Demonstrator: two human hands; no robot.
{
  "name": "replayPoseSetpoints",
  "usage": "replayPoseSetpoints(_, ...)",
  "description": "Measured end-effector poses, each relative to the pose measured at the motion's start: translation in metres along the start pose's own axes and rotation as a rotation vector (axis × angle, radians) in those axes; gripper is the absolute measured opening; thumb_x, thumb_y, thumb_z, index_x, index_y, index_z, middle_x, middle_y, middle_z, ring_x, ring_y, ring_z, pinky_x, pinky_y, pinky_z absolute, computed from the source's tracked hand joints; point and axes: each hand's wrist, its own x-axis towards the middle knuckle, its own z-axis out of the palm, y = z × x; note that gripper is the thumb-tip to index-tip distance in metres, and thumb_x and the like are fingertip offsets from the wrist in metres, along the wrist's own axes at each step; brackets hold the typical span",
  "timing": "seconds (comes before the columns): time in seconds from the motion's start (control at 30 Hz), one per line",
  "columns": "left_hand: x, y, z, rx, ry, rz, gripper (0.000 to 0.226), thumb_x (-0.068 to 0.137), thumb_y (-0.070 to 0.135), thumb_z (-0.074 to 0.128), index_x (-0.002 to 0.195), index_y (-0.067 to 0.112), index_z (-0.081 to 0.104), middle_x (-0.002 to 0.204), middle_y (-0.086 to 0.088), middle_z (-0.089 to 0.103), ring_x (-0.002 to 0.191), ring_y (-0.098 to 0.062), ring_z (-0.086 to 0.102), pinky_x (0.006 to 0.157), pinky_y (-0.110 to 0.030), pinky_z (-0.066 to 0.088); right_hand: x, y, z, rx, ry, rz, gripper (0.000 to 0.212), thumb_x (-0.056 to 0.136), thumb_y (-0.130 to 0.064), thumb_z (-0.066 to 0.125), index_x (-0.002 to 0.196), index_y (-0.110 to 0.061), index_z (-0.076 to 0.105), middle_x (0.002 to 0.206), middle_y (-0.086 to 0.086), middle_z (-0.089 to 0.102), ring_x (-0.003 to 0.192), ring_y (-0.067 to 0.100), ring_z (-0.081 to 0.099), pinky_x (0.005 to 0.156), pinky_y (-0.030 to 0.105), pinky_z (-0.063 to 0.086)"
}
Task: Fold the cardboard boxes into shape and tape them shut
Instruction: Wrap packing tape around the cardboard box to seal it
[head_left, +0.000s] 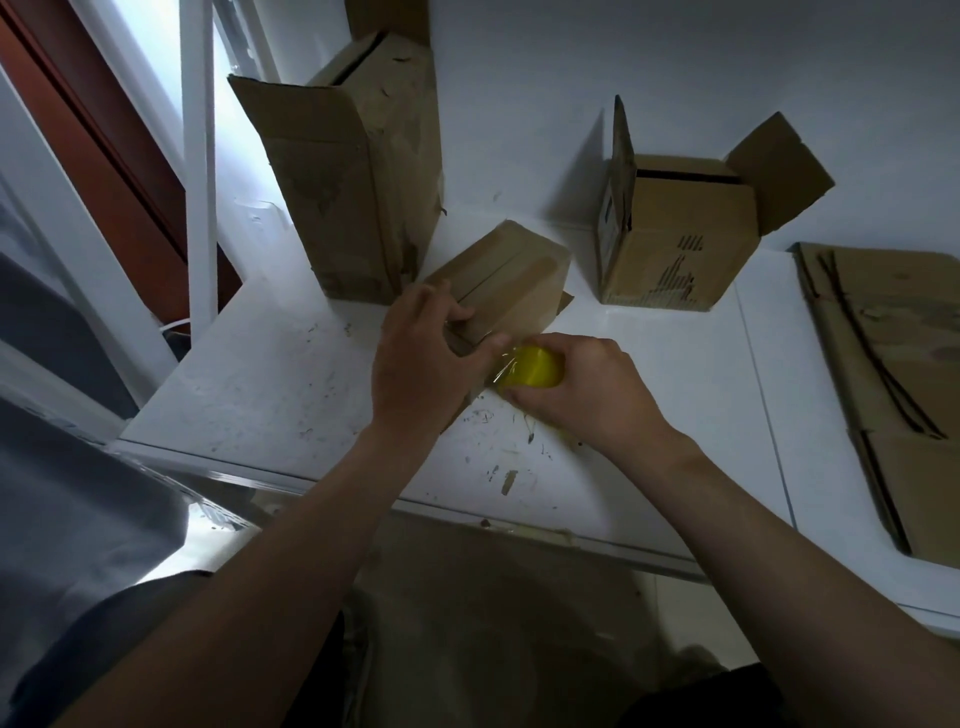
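hidden by left hand (421, 358): near end of small box (506, 270) | mostly covered by right hand (587, 395): yellow tape roll (535, 366) | cut off at right edge: flat cardboard (893, 364) | cut off at top edge: tall box (353, 171) | too small to read: dark marks (675, 273) on open box (670, 208)

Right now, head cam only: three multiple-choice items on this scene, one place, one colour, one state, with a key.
1. The left hand is:
A) on the small box
B) in a pocket
C) behind the person's back

2. The tape roll is:
A) red
B) yellow
C) black

3. The top flaps of the back-right box are:
A) taped shut
B) cut off
C) standing open

Key:
1 A, its fingers grip the box's near end.
2 B, yellow shows in the right hand.
3 C, the flaps stick up and out.
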Motion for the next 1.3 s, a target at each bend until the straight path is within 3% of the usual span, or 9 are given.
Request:
replayPoseSetpoints(0.13, -0.004, -0.004, 0.005, 0.007, 0.024, 0.047, 0.052, 0.08, 0.052, 0.073, 0.11, 0.011, 0.061, 0.123, -0.008, 0.056, 0.117, -0.026, 0.052, 0.091, -0.034, 0.053, 0.006, -0.001, 0.004, 0.045, 0.015, -0.033, 0.053, 0.075, -0.05, 0.083, 0.123, -0.036, 0.067, 0.106, -0.009, 0.07, 0.085, 0.007, 0.056, 0.067, 0.009, 0.035)
replayPoseSetpoints(0.27, -0.003, -0.015, 0.005, -0.02, -0.029, 0.06, 0.055, 0.075, 0.041, 0.085, 0.113, 0.012, 0.059, 0.13, -0.011, 0.053, 0.119, -0.03, 0.048, 0.093, -0.035, 0.048, 0.01, 0.001, 0.004, 0.082, 0.006, -0.022, 0.058, 0.074, -0.055, 0.082, 0.125, -0.034, 0.064, 0.119, -0.007, 0.066, 0.094, 0.008, 0.051, 0.077, 0.022, 0.042)
replayPoseSetpoints(0.4, 0.003, -0.02, -0.004, -0.055, -0.086, 0.051, 0.053, 0.072, 0.044, 0.087, 0.11, 0.018, 0.062, 0.131, -0.005, 0.052, 0.125, -0.028, 0.048, 0.094, -0.032, 0.04, 0.01, 0.004, -0.002, 0.095, -0.034, -0.01, 0.061, 0.075, -0.058, 0.08, 0.129, -0.036, 0.061, 0.125, -0.005, 0.063, 0.103, 0.012, 0.053, 0.085, 0.028, 0.046)
replayPoseSetpoints(0.63, 0.013, -0.025, -0.032, -0.137, -0.195, 0.073, 0.06, 0.063, 0.054, 0.085, 0.109, 0.018, 0.071, 0.126, -0.003, 0.056, 0.122, -0.026, 0.054, 0.096, -0.054, 0.051, -0.001, 0.0, -0.015, 0.048, -0.069, -0.081, 0.06, 0.076, -0.059, 0.079, 0.13, -0.042, 0.06, 0.129, -0.012, 0.063, 0.11, 0.01, 0.055, 0.087, 0.027, 0.048)
replayPoseSetpoints(0.73, 0.014, -0.03, -0.041, -0.151, -0.212, 0.129, 0.068, 0.061, 0.059, 0.082, 0.109, 0.011, 0.073, 0.123, -0.009, 0.06, 0.116, -0.029, 0.059, 0.093, -0.057, 0.053, -0.011, -0.008, -0.018, 0.084, -0.071, -0.129, 0.058, 0.076, -0.062, 0.076, 0.129, -0.043, 0.06, 0.123, -0.017, 0.063, 0.103, 0.003, 0.056, 0.082, 0.019, 0.049)
replayPoseSetpoints(0.9, 0.016, -0.04, -0.045, -0.099, -0.258, 0.264, 0.053, 0.066, 0.038, 0.088, 0.106, 0.005, 0.074, 0.119, -0.013, 0.064, 0.114, -0.025, 0.062, 0.094, -0.054, 0.054, -0.027, -0.012, -0.011, 0.039, -0.166, -0.181, 0.057, 0.077, -0.061, 0.076, 0.129, -0.041, 0.061, 0.112, -0.022, 0.059, 0.098, 0.002, 0.052, 0.084, 0.024, 0.046)
replayPoseSetpoints(1.0, 0.018, -0.042, -0.048, -0.14, -0.315, 0.234, 0.05, 0.072, 0.04, 0.085, 0.111, 0.013, 0.072, 0.128, -0.004, 0.062, 0.116, -0.017, 0.06, 0.097, -0.048, 0.054, -0.027, -0.008, -0.011, 0.015, -0.2, -0.156, 0.059, 0.079, -0.062, 0.075, 0.132, -0.041, 0.058, 0.122, -0.015, 0.063, 0.101, 0.005, 0.052, 0.086, 0.027, 0.048)
replayPoseSetpoints(1.17, 0.02, -0.038, -0.052, -0.152, -0.398, 0.212, 0.046, 0.073, 0.051, 0.073, 0.109, 0.024, 0.067, 0.141, 0.007, 0.058, 0.135, -0.013, 0.049, 0.11, -0.051, 0.045, -0.03, -0.008, -0.012, -0.056, -0.161, -0.222, 0.067, 0.073, -0.078, 0.062, 0.13, -0.042, 0.059, 0.103, -0.018, 0.065, 0.082, 0.002, 0.055, 0.069, 0.022, 0.044)
replayPoseSetpoints(1.3, 0.029, -0.038, -0.058, -0.148, -0.45, 0.171, 0.042, 0.078, 0.029, 0.084, 0.116, 0.026, 0.068, 0.148, 0.006, 0.054, 0.148, -0.017, 0.035, 0.119, -0.053, 0.033, -0.031, -0.012, -0.007, -0.04, -0.167, -0.235, 0.079, 0.069, -0.085, 0.054, 0.134, -0.041, 0.058, 0.095, -0.021, 0.059, 0.067, -0.006, 0.05, 0.064, 0.017, 0.041)
